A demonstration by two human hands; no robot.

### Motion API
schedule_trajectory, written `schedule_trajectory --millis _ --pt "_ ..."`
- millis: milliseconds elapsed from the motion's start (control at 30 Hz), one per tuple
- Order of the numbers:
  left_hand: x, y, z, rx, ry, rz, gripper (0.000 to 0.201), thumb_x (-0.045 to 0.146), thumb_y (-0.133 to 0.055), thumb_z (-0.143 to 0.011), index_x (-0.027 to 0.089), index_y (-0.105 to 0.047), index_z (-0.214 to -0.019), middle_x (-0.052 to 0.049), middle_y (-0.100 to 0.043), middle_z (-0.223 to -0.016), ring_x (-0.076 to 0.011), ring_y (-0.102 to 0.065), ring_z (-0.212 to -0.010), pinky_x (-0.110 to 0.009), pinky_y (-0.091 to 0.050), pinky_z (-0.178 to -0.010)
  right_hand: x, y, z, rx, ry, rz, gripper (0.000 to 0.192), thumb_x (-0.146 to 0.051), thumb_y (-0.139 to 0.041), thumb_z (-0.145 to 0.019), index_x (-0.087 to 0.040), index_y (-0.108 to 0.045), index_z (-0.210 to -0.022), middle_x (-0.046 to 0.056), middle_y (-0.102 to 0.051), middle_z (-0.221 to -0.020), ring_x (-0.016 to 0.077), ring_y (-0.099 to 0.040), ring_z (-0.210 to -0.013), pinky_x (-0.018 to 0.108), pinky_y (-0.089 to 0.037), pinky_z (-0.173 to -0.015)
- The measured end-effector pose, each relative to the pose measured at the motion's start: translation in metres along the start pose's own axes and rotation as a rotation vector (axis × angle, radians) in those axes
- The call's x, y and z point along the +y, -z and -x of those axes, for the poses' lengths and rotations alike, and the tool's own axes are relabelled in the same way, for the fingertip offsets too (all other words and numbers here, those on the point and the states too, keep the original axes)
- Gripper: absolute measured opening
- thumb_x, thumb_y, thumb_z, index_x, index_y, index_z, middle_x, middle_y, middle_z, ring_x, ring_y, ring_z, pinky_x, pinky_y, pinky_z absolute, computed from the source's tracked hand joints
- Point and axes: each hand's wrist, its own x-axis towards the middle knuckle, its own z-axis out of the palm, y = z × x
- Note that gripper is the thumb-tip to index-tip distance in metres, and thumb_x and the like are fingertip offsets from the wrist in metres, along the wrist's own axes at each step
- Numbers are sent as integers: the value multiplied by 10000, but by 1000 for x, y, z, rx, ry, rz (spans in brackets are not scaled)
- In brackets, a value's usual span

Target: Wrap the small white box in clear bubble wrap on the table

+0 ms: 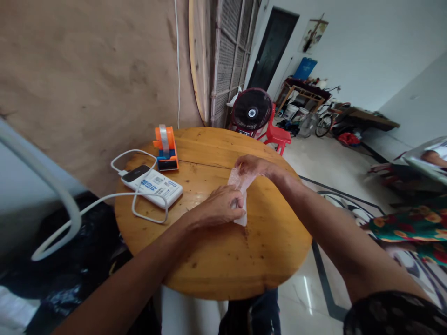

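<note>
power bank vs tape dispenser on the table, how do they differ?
The power bank is white and lies flat, with a white cable plugged in; the tape dispenser is orange and blue, stands upright, and has no cable. The power bank sits nearer the left hand. Both rest untouched on the round wooden table.

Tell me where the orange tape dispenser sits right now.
In the head view the orange tape dispenser stands on the far left part of the round wooden table, just behind the white power bank and well left of both hands.
</note>
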Motion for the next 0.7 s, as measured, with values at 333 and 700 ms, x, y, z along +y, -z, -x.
schedule_trajectory --millis 333,700 --pt "-5 -4 -4 -12 9 24 83 288 -595 -746 209 -603 -771 -21 -605 -958 -220 -539 -1033 -370 -394 -991 27 24 37 -62 144 -438 326 -385 -581 -833 -224 -661 -1104 69 -684 -1137 265 -550 -1153 388 -406 -968" --pt "-5 -7 -5 6 -2 22 76 275 -592 -731 204 -580 -753 -18 -583 -935 -217 -534 -1018 -368 -400 -975 59 36 66 -282 401 -528 534 -280 -715 -748 -208 -568 -1256 79 -614 -1268 228 -497 -1243 404 -319 -1069"
